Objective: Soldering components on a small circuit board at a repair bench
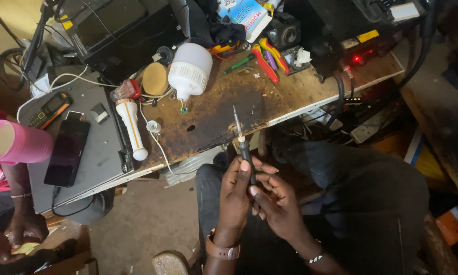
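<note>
Soldering iron upright over the lap, tip up; left hand closed on its dark handle, right hand pinching the handle just beside. Far left of the hands: pink cup, contents not visible. Above-left: white torch, white bulb.

Your fingers hide the soldering iron handle's lower end. Pink cup cut by left edge (co-worker's arm too).
</note>
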